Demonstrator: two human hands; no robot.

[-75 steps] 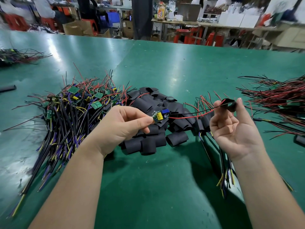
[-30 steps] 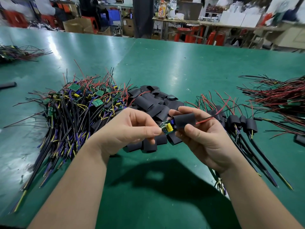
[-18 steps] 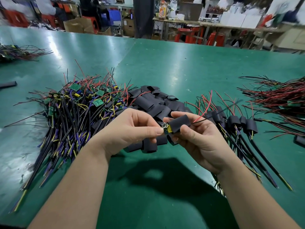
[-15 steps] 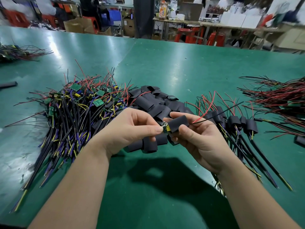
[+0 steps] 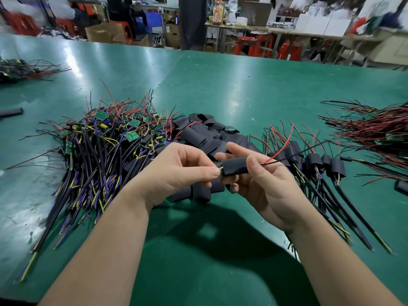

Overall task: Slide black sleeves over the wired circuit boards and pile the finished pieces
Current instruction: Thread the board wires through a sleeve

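Head view, centre frame: the right hand [image 5: 262, 186] grasps a black sleeve [image 5: 235, 166]; the left hand [image 5: 176, 173] pinches the circuit board [image 5: 220, 168], nearly hidden, at the sleeve's left mouth; finished pieces [image 5: 320, 162] lie right of centre; unsleeved boards [image 5: 106, 138] are heaped at left.
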